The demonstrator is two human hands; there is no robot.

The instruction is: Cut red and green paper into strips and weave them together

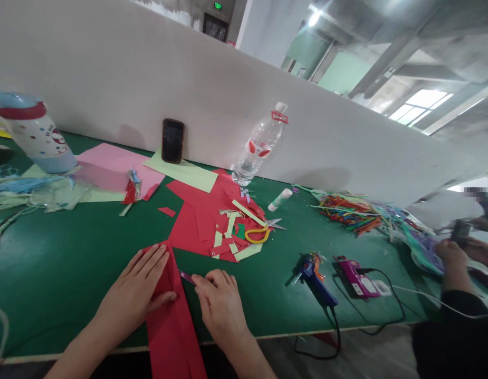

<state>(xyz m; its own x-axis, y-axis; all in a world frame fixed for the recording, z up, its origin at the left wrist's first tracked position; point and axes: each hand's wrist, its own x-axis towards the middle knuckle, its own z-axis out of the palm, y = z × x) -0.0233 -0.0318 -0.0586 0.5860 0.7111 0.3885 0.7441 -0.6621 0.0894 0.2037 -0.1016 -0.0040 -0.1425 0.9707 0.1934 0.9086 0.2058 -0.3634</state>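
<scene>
Red paper: a long folded red strip [170,326] lies on the green tabletop [89,237], its near end reaching past the table's front edge.
Left hand: the left hand [139,284] lies flat on the strip's upper part, four fingers close together, thumb apart and pointing right.
Right hand: the right hand [220,300] pinches a slim purple piece [186,277] between thumb and forefinger, just beside the strip's right edge; whether they touch, I cannot tell.
Good hold: firm, even palm pressure should stop the strip from slipping or twisting.
Thumb: best clear of the right edge, in case the purple piece is sharp.
Overhang: the unsupported end could sag and skew the fold.
</scene>
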